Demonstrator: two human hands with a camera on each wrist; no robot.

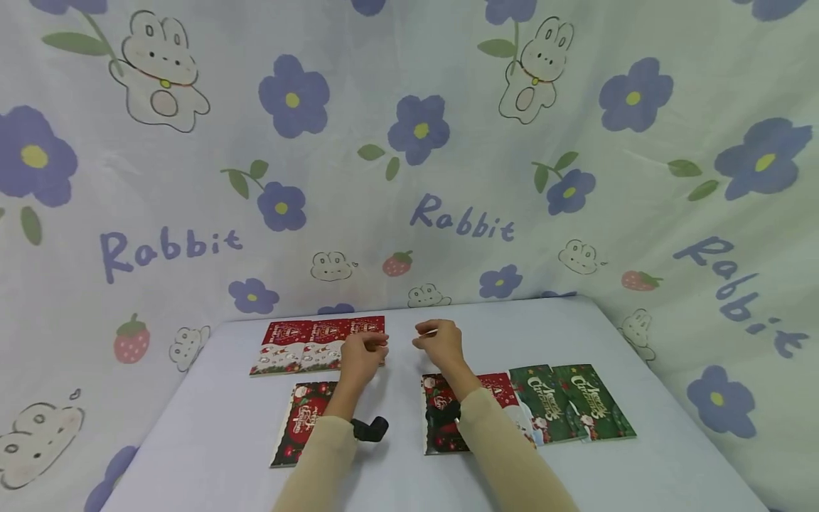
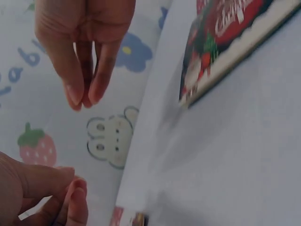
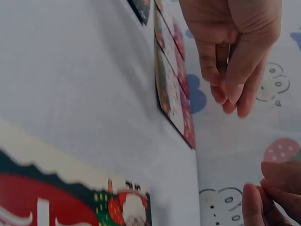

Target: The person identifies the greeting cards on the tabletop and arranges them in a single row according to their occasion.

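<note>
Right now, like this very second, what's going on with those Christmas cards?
A person's left hand and right hand hover over the white table, and neither holds anything. The cards lie flat: three red cards at the back left, a dark card nearer the person, and on the right a row with another dark one, a red one and two green ones.

The left hand (image 1: 363,354) hangs by three red-and-white rectangular booklets (image 1: 325,344), the right hand (image 1: 441,343) beyond a black-and-red booklet (image 1: 440,438), a red-and-white booklet (image 1: 504,397) and two green booklets (image 1: 545,402); another black-and-red booklet (image 1: 303,419) lies near the cream left sleeve (image 1: 323,459).
</note>
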